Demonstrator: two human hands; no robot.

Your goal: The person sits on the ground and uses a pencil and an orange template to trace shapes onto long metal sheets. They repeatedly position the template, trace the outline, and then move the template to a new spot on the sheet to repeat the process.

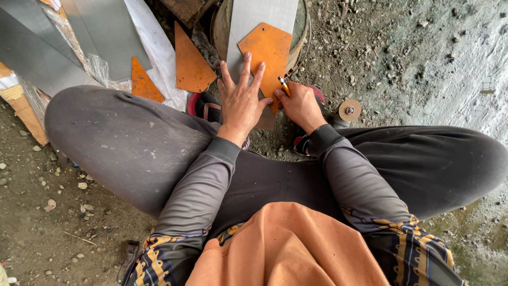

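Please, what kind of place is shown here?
Probably an informal outdoor metal workshop: bare dirt ground, grey metal sheets, orange cut-out plates, and an angle grinder disc beside the right hand.

From my remote seat I see both forearms in grey sleeves reaching forward between my spread knees. My left hand lies palm down, fingers splayed wide and pointing away from me, wrist straight. My right hand sits just beside it, curled into a loose fist with knuckles up, thumb and forefinger pinched together, wrist bent slightly inward toward the left.
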